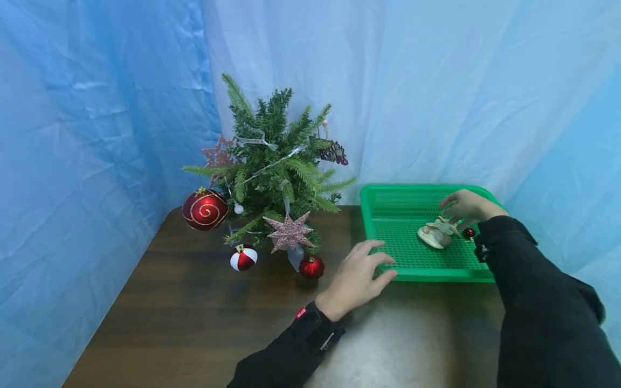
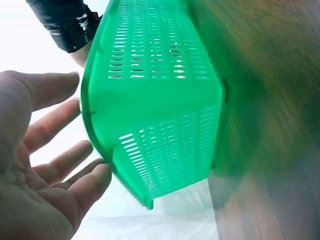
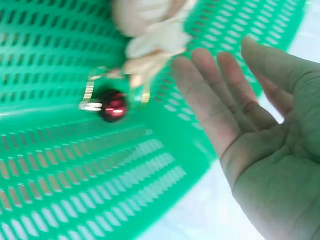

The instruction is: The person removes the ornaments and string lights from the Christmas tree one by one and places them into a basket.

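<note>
A green plastic basket (image 1: 395, 229) stands at the right of the table. Inside it lie a cream-coloured ornament (image 1: 435, 235) with a gold ribbon and a small dark red ball (image 1: 468, 233). My right hand (image 1: 467, 206) reaches over the basket just above the cream ornament, fingers loosely bent; in the right wrist view nothing is between them. My left hand (image 1: 356, 275) hovers by the basket's near left corner with fingers spread. In the left wrist view its fingertips (image 2: 102, 175) are right at the basket's rim (image 2: 86, 107).
A small Christmas tree (image 1: 276, 161) stands left of the basket. On it hang a large red ball (image 1: 205, 209), a red-and-white ball (image 1: 243, 258), a pink glitter star (image 1: 289, 232), a ribbed red ball (image 1: 311, 267) and a lettered sign (image 1: 333, 152). Blue curtains (image 1: 436, 91) close in the back and sides.
</note>
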{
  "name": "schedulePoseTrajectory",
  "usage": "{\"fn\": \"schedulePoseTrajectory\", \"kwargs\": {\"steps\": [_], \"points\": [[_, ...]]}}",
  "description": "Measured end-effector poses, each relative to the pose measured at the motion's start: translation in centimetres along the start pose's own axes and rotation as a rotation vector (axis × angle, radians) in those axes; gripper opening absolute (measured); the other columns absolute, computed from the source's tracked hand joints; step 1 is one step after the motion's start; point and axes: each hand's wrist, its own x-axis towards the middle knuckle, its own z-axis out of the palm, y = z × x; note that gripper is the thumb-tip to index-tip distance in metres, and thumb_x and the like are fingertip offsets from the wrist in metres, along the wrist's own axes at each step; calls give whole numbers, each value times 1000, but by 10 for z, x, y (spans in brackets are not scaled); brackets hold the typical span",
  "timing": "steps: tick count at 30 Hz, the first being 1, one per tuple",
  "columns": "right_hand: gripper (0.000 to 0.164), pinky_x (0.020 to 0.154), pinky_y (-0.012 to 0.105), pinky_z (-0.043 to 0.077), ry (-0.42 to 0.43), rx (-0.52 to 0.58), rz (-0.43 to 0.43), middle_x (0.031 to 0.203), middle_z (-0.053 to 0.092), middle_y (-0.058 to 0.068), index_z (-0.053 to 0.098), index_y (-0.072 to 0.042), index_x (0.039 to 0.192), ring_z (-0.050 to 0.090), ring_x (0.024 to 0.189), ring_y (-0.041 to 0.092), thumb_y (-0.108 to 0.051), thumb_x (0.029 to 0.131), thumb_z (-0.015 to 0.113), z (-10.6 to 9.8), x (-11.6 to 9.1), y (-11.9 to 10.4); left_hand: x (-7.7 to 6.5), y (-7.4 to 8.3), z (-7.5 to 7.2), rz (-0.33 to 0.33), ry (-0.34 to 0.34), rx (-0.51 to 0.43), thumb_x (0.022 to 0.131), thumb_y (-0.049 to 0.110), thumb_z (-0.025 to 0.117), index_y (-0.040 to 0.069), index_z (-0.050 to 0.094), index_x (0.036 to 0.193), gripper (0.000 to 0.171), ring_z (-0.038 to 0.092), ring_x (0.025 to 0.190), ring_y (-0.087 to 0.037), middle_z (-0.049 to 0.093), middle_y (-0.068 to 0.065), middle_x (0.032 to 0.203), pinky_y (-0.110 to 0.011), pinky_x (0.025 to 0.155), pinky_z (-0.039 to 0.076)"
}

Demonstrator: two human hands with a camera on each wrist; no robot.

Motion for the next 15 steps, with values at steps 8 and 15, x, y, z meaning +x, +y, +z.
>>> {"fn": "schedulePoseTrajectory", "kwargs": {"steps": [8, 15], "points": [[45, 85, 50, 58, 46, 27, -126, 140, 44, 41, 40, 13, 144, 54, 120, 53, -12, 108, 49, -11, 4, -53, 18, 4, -33, -151, 180, -289, 99, 24, 67, 1, 44, 148, 59, 47, 137, -23, 49, -14, 147, -35, 111, 41], [36, 85, 48, 58, 128, 47, -267, 132, 54, 33, 53, 6, 138, 65, 107, 38, -12, 106, 54, -13, 4, -119, 50, 16, -66, -267, 352, -568, 100, 21, 67, 2, 24, 158, 75, 33, 146, -25, 31, -18, 159, -30, 115, 33]]}}
